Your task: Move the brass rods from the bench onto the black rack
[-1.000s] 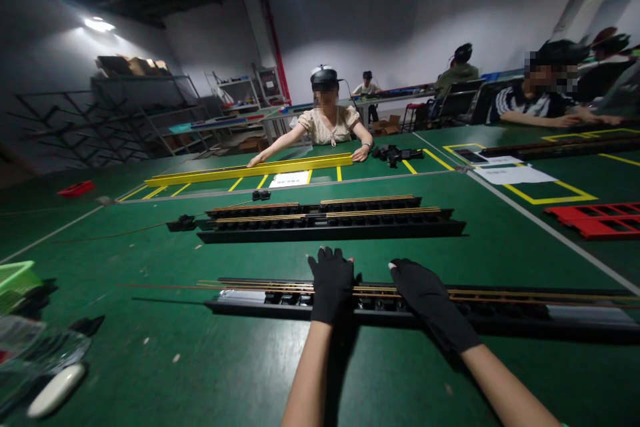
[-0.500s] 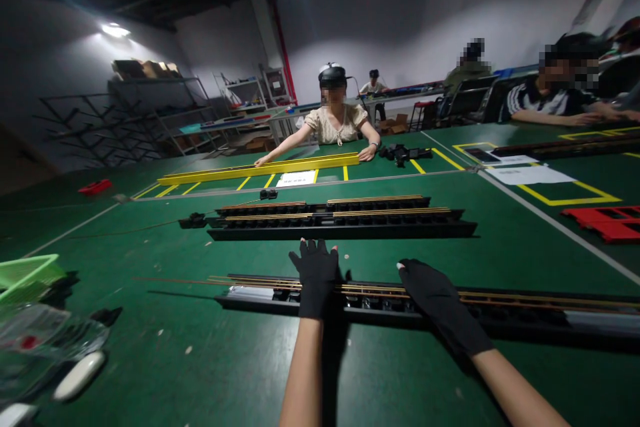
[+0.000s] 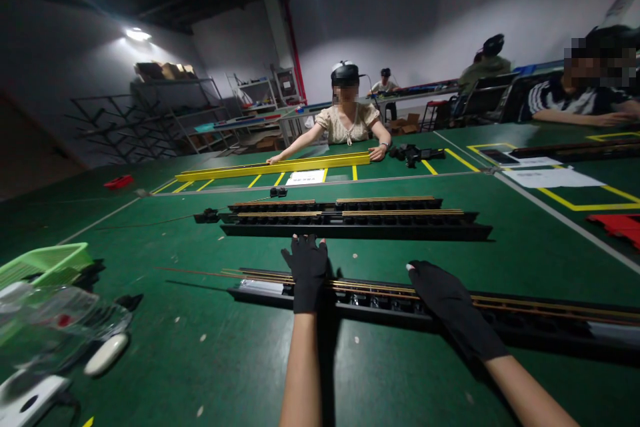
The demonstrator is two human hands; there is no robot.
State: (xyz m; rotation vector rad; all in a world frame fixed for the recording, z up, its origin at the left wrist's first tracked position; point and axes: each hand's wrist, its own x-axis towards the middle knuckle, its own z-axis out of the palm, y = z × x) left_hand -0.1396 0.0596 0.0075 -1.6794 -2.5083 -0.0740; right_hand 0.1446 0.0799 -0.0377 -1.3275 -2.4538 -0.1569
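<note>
Our left hand (image 3: 309, 271), black-gloved, lies flat and released on near black rail (image 3: 525, 320), fingers spread toward 12 o'clock. Our right hand (image 3: 445, 297) rests palm-down on same rail, toward 3 o'clock of left, grasping nothing. Rail lies crosswise on green table (image 3: 210, 347), thin brass strips (image 3: 200, 273) jutting toward 9 o'clock. Second black rail (image 3: 355, 220) at 12 o'clock, well apart. Green basket (image 3: 45, 263) at 9 o'clock.

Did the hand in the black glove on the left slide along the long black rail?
Yes. The left hand slid left along the near rail, closer to its silver end.
</note>
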